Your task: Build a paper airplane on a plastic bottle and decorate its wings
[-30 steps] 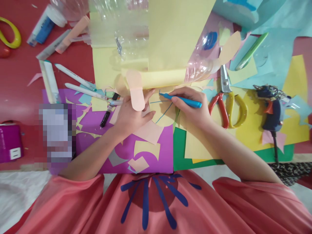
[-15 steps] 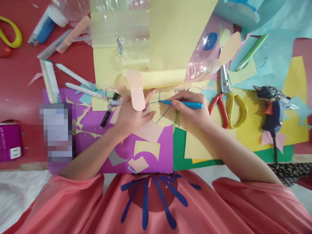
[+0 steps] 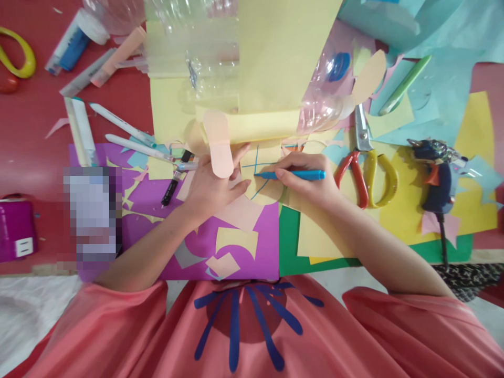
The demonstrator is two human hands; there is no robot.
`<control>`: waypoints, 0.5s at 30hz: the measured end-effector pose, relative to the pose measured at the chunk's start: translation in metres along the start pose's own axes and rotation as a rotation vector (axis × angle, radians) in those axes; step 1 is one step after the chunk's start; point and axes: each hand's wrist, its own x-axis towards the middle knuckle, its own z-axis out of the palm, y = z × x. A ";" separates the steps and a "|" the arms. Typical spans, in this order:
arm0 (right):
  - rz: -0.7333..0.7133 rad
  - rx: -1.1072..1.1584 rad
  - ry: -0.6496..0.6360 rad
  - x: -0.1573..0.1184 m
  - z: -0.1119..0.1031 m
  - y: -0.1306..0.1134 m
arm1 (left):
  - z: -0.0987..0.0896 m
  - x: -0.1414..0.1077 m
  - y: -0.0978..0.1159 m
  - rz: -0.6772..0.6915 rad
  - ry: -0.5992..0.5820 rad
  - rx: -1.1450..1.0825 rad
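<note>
My right hand (image 3: pixel 303 176) grips a blue marker (image 3: pixel 309 175), its tip on a pale yellow piece of paper (image 3: pixel 271 191) with a rounded lower edge. Blue lines cross on that paper. My left hand (image 3: pixel 210 186) lies at the paper's left side, thumb and index finger spread apart. A pale pink paper strip (image 3: pixel 220 152) with rounded ends hangs over the back of its fingers, so some of them are hidden. Just beyond both hands is a rolled yellow paper edge (image 3: pixel 263 126). Under my left hand lies a pale pink sheet (image 3: pixel 244 212).
Red-and-yellow-handled scissors (image 3: pixel 364 157) and a dark blue glue gun (image 3: pixel 439 184) lie on the right. Several pens (image 3: pixel 122 123), a black pen (image 3: pixel 171 191) and a blurred-out device (image 3: pixel 92 215) are on the left. Clear plastic bottles (image 3: pixel 323 110) stand behind. Paper scraps (image 3: pixel 238 241) lie in front.
The marker tip has moved slightly down and left. The horizontal blue line now shows longer, and the vertical line reaches below it. My left hand stays in place.
</note>
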 end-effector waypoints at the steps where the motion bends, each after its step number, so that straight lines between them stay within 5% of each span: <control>1: -0.012 -0.011 -0.014 0.000 0.000 0.000 | 0.000 0.000 0.000 0.000 0.000 0.001; 15: -0.167 -0.056 -0.219 -0.002 -0.002 0.001 | -0.004 0.001 0.007 -0.040 -0.019 0.034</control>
